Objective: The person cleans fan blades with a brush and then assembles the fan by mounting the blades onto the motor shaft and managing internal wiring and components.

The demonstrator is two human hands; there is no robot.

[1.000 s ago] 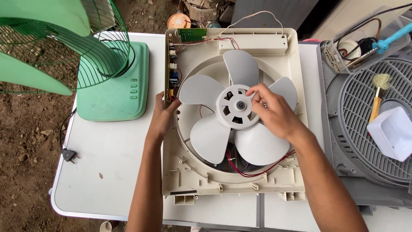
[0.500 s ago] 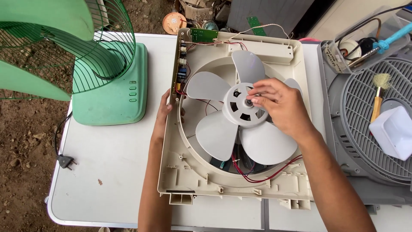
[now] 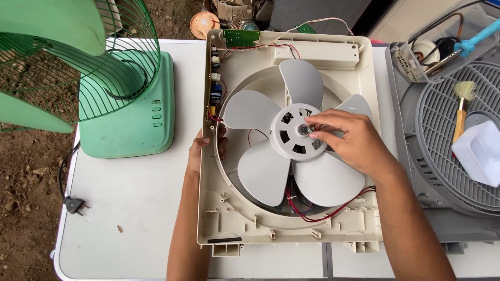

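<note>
Fan housing: square cream plastic fan housing [image 3: 291,218], flat on white table [image 3: 125,208].
Blade: grey five-bladed plastic impeller [image 3: 263,171], centred in housing.
Right hand [image 3: 346,138]: fingertips pinching hub centre.
Left hand [image 3: 200,148]: curled, gripping housing's left rim.
Neighbour: green pedestal fan [image 3: 125,114], left.

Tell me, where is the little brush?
In the head view, the little brush lies at the far right on the grey round grille, beside a white tub, right of the cream fan housing.

The fan blades [image 3: 291,140] hide the motor; the green fan [image 3: 78,78] is cut off.
</note>
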